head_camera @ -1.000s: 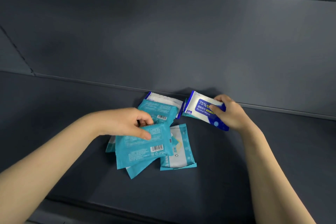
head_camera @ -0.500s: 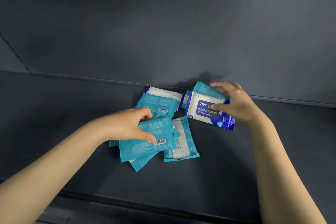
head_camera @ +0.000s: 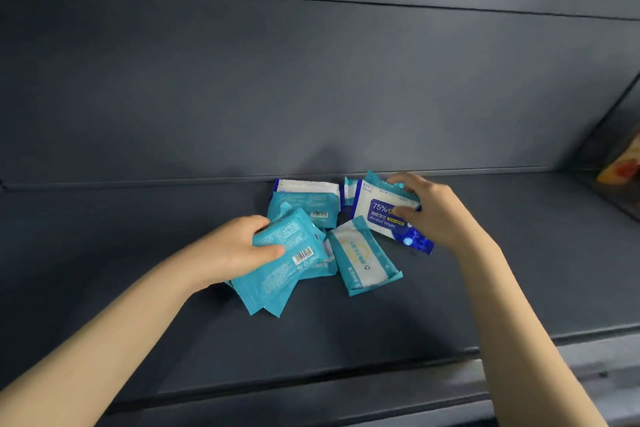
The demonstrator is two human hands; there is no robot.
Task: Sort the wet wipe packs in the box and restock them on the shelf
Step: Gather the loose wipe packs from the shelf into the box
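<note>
Left hand (head_camera: 237, 250) still grips its teal pack (head_camera: 277, 270), now tilted steeper, while right hand (head_camera: 436, 215) keeps pinching the alcohol pack (head_camera: 377, 217) on the shelf (head_camera: 502, 288).

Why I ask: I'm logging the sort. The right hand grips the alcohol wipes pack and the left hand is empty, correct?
Not quite. In the head view the left hand is not empty: it grips a teal pack, barcode side up. The right hand does grip the alcohol wipes pack.
</note>
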